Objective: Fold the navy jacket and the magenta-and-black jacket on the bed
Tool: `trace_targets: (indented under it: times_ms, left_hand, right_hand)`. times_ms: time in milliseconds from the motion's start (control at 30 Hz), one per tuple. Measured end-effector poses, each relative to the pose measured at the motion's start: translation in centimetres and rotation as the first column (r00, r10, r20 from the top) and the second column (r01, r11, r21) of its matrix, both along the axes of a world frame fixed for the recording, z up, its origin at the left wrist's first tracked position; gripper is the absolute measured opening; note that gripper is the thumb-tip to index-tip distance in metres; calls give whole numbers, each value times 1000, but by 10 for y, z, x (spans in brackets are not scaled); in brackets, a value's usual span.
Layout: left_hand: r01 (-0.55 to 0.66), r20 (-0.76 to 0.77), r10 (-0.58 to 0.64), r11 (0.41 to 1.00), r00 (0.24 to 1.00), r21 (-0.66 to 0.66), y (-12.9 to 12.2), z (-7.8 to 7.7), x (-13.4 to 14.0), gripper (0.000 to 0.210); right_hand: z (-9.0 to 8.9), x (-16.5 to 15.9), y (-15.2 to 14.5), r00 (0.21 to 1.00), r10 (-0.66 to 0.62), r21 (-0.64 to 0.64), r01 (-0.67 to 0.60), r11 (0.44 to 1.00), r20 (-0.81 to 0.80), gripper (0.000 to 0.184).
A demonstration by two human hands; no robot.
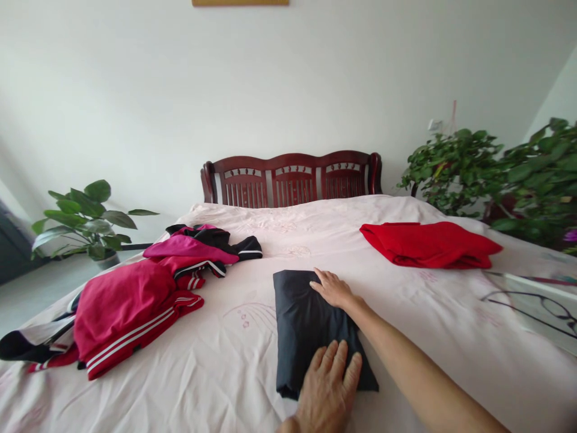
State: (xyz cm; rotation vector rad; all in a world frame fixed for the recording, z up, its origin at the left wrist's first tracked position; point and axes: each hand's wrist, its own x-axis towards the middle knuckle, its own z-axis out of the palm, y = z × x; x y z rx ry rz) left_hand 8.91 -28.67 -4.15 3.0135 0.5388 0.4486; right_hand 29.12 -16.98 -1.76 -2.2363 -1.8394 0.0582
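Note:
A dark grey garment (295,325), folded into a narrow rectangle, lies on the bed in front of me. My left hand (327,385) rests flat on its near end, palm down and fingers a little spread. Farther up, my right hand (334,288) lies across the garment's far right edge with its fingers stretched out. Neither hand grips the cloth. The garment's near right corner sticks out beyond my left hand, and part of its near edge is hidden under that hand.
Left on the bed is a loose pile of red, magenta and black clothes (126,300). A folded red garment (428,243) lies at the right, with eyeglasses (547,310) nearer the right edge. A wooden headboard (295,180) stands behind; potted plants (90,216) flank the bed.

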Motion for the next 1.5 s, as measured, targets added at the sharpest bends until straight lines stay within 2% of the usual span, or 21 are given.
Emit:
trace_targets:
  times_ms: [100, 200, 333, 400, 500, 600, 667, 733, 833, 900, 1000, 1233, 1367, 1500]
  left_hand:
    - [47, 15, -47, 999, 999, 2, 13, 6, -14, 46]
    - [70, 44, -67, 996, 997, -54, 41, 13, -50, 49]
    - [30, 71, -15, 976, 997, -215, 95, 26, -119, 74]
    - [23, 95, 11, 939, 995, -344, 118, 38, -141, 75]
    - [-59, 176, 157, 884, 972, -465, 136, 62, -139, 63]
    - [-201, 213, 308, 889, 927, -412, 137, 75, -100, 50]
    - [-308, 173, 364, 908, 915, -286, 132, 68, -69, 45]
    - [-393, 118, 408, 910, 905, -133, 124, 51, -46, 51]
    - [-417, 67, 414, 908, 908, 44, 111, 20, -31, 59]
    - [-393, 56, 389, 913, 920, 112, 104, 6, -32, 59]
    - [-349, 50, 345, 929, 937, 126, 96, 1, -39, 54]
    - [-302, 23, 301, 952, 953, 47, 71, 2, -52, 59]
    - [-278, 50, 276, 959, 960, 45, 58, -8, -59, 72]
    - [-264, 87, 257, 960, 963, 93, 50, -19, -62, 71]
  right_hand:
    - [3, 10, -3, 997, -79, -11, 79, 997, 1, 52]
    - [3, 14, -21, 987, -163, -26, 163, 986, -5, 48]
    - [1, 15, -67, 980, -199, -95, 195, 976, -31, 48]
    - [8, 16, -87, 983, -181, -119, 177, 977, -24, 45]
    - [33, 11, -95, 983, -179, -64, 180, 982, 30, 43]
    - [60, -8, -74, 988, -130, 84, 123, 989, 86, 46]
    - [65, -26, -53, 992, -28, 208, 2, 978, 124, 49]
    - [54, -41, -35, 983, 76, 269, -119, 956, 165, 51]
    - [21, -50, -18, 979, 132, 179, -159, 971, 158, 55]
    - [-1, -47, -14, 983, 123, 122, -140, 983, 134, 58]
    - [-17, -39, -9, 990, 98, 110, -108, 988, 99, 63]
    - [-14, -26, -3, 999, -21, 62, 23, 998, -33, 69]
    - [-15, -10, -15, 995, -85, 90, 90, 992, -61, 69]
    - [-23, 11, -39, 979, -187, 99, 195, 976, -85, 64]
